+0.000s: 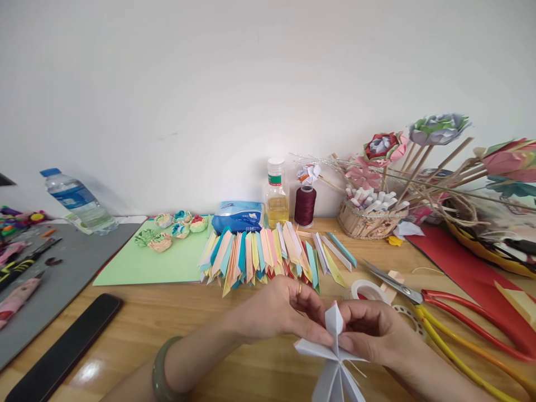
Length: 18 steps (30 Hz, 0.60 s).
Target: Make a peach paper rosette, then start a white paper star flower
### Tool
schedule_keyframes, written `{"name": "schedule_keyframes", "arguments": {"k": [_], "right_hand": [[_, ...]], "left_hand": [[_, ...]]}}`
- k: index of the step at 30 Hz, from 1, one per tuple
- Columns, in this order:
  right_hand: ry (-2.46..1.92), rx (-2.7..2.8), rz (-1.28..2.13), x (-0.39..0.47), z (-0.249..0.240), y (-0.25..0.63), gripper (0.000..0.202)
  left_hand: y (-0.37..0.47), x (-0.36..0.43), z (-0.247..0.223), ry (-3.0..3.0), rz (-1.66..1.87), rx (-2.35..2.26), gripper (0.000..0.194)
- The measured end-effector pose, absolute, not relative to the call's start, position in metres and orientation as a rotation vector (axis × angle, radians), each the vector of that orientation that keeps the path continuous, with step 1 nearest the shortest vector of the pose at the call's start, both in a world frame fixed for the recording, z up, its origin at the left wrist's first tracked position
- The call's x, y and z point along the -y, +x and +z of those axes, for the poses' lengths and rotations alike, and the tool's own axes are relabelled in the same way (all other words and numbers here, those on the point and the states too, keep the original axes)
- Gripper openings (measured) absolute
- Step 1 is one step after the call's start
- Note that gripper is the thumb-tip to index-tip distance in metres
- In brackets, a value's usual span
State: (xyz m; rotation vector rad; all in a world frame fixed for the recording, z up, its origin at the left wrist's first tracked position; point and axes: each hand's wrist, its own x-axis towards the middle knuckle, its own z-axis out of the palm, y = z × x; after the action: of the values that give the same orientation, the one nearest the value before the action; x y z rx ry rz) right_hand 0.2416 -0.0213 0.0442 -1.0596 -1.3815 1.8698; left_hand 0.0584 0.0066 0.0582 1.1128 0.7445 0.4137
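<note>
A white folded-paper flower with several pointed petals is held up close at the front. My left hand, with a ring on one finger, pinches it near its centre from the left. My right hand grips a petal base from the right, thumb pressed close to the left thumb. A thin pale thread sticks out from the flower's middle. Behind my hands lies a row of folded coloured paper strips. Part of the flower is cut off by the bottom edge.
Scissors with red and yellow handles lie at right beside a tape roll. Behind stand a thread spool, a bottle of yellow liquid and a basket. A black phone-like slab and water bottle are left.
</note>
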Motion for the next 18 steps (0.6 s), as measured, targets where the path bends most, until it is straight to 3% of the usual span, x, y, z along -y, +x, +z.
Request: {"name": "schedule_keyframes", "arguments": {"k": [9, 18], "right_hand": [[-1.115, 1.345, 1.802, 0.0248, 0.0464, 0.2383, 0.023], [-1.147, 1.301, 1.751, 0.0233, 0.0426, 0.2380, 0.014]], "left_hand": [[0.0615, -0.0053, 0.0578, 1.037, 0.427, -0.774, 0.026], [0.0639, -0.0056, 0.0581, 0.980, 0.472, -0.870, 0.035]]}}
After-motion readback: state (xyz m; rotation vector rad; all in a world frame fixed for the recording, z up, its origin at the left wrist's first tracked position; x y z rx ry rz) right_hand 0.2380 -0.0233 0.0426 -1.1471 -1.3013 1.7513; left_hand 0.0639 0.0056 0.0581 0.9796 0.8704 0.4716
